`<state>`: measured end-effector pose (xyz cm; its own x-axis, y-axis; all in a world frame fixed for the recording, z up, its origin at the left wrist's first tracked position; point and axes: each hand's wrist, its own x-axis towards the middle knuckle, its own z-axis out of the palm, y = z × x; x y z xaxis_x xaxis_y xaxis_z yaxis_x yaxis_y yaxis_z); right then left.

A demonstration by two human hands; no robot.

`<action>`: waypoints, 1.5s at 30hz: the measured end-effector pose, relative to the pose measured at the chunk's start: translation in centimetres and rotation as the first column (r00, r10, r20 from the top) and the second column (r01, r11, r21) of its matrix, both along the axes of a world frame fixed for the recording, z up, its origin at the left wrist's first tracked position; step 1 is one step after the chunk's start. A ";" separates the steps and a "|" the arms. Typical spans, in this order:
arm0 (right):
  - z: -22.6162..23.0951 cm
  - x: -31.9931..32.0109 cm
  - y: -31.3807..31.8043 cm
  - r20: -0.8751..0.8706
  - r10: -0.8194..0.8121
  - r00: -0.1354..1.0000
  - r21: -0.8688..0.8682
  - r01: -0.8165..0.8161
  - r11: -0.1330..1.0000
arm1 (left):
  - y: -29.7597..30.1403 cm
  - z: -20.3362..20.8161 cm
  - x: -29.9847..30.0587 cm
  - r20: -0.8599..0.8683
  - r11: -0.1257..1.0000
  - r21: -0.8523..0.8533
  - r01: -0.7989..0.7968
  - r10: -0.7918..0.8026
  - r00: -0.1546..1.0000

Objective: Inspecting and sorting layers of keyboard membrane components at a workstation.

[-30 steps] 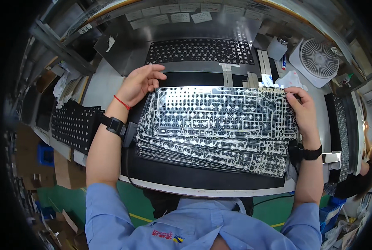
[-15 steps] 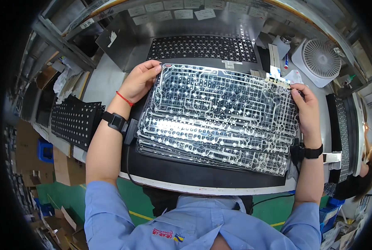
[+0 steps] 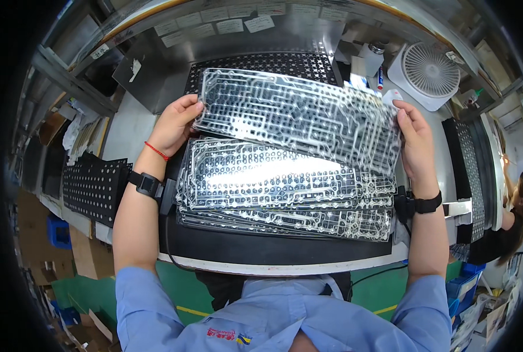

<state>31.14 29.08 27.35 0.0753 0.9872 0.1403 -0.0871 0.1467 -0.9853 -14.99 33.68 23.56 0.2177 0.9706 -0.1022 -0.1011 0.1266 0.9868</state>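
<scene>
A clear, flexible keyboard membrane sheet point(image 3: 299, 117) with printed circuit traces is held up over the bench. My left hand point(image 3: 176, 124) grips its left edge and my right hand point(image 3: 413, 141) grips its right edge. Below it lies a stack of like membrane sheets point(image 3: 285, 190) on a black mat point(image 3: 261, 249). A black perforated keyboard plate point(image 3: 261, 61) lies behind the lifted sheet, partly hidden by it. Both wrists wear black bands; the left also has a red string.
A small white fan point(image 3: 428, 73) stands at the back right. Black perforated plates point(image 3: 91, 185) are stacked at the left, more black plates point(image 3: 469, 170) at the right. Another person point(image 3: 516, 205) sits at the far right. Paper notes line the metal back wall point(image 3: 214, 26).
Both hands have lifted the top membrane sheet off the stack and carried it away from me, uncovering the sheets beneath.
</scene>
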 end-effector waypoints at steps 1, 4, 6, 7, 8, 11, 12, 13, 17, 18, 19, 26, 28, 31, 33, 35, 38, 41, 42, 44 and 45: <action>0.0 0.1 0.1 0.014 0.015 1.000 0.006 -0.015 1.000 | 0.1 0.0 -0.4 0.019 1.000 0.004 -0.003 0.003 1.000; -0.7 0.8 0.4 0.092 0.063 0.994 0.011 -0.064 0.998 | 0.2 0.0 -0.3 0.063 0.999 -0.008 -0.049 0.050 0.997; -0.8 0.8 0.4 0.073 0.044 0.996 0.005 -0.045 0.999 | 0.1 0.1 0.1 0.089 0.998 -0.009 -0.054 0.055 0.994; -0.7 0.7 0.3 0.064 0.035 0.997 0.001 -0.035 0.999 | 0.1 0.1 0.2 0.102 0.998 -0.010 -0.057 0.057 0.993; -0.7 0.7 0.3 0.073 0.007 0.997 0.012 -0.008 1.000 | 0.2 0.1 0.2 0.092 0.996 -0.024 -0.080 0.082 0.992; -0.6 1.8 0.3 0.091 0.000 0.996 -0.029 0.003 1.000 | 0.3 -0.2 -0.8 0.119 0.998 0.017 -0.067 0.065 0.991; -0.6 1.7 0.3 0.103 -0.022 0.994 -0.007 0.023 1.000 | 0.2 0.0 -0.6 0.118 0.997 0.030 -0.075 0.071 0.991; -0.5 1.3 0.2 0.116 -0.046 0.992 0.016 0.044 0.999 | 0.3 -0.1 -0.7 0.117 0.997 0.046 -0.058 0.052 0.992; -0.2 0.6 0.1 0.060 -0.065 0.996 0.024 0.064 0.998 | 0.3 -0.3 -1.0 0.150 0.994 0.042 -0.097 0.089 0.985; 0.0 0.4 0.0 0.061 -0.069 0.996 0.020 0.068 0.997 | 0.3 -0.3 -0.9 0.168 0.991 0.021 -0.130 0.125 0.978; 0.2 0.1 -0.1 0.062 -0.073 0.995 0.015 0.072 0.997 | 0.3 -0.4 -0.9 0.160 0.991 0.027 -0.132 0.126 0.979; -0.2 1.2 0.0 0.107 -0.036 0.994 0.021 0.034 0.999 | 0.0 0.0 -0.5 0.127 0.991 0.049 -0.125 0.118 0.985; 0.5 0.0 -0.3 0.005 -0.036 0.999 0.067 0.036 0.997 | 0.0 0.0 -0.7 0.122 0.987 0.069 -0.146 0.137 0.983; 0.7 -0.6 -0.7 0.016 -0.068 0.998 0.123 0.066 0.990 | 0.2 0.0 -0.5 0.135 0.970 0.118 -0.212 0.196 0.971; 0.6 -0.3 -0.8 0.075 -0.062 0.995 0.133 0.051 0.990 | 0.3 0.3 -0.4 0.185 0.957 0.140 -0.253 0.226 0.956; 0.2 0.4 -0.8 0.132 -0.012 0.991 0.118 -0.004 0.993 | 0.8 -1.0 -1.9 0.211 0.969 0.140 -0.204 0.172 0.962; 0.3 0.5 -0.7 0.185 -0.021 0.982 0.111 0.000 0.994 | 0.5 -0.1 -0.3 0.184 0.978 0.105 -0.180 0.159 0.970; -0.3 0.8 -0.2 0.109 0.007 0.994 0.041 -0.012 0.999 | 0.1 0.3 -0.2 0.112 0.994 0.060 -0.092 0.085 0.990; -0.4 0.8 0.0 0.080 0.019 0.997 0.014 -0.020 1.000 | 0.1 0.2 -0.2 0.090 0.998 0.044 -0.044 0.040 0.995; -0.2 0.6 -0.1 0.066 0.026 0.997 -0.028 -0.024 0.999 | 0.0 0.2 0.0 0.076 0.998 0.036 -0.054 0.051 0.996; 0.0 0.4 -0.2 0.057 0.031 0.998 -0.050 -0.028 0.998 | -0.1 0.2 0.1 0.068 0.998 0.030 -0.061 0.058 0.996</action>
<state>31.56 28.90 27.35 0.0389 0.9947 0.0948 -0.0331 0.0961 -0.9948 -14.93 33.63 23.77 0.1648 0.9846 -0.0579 -0.1732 0.0866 0.9811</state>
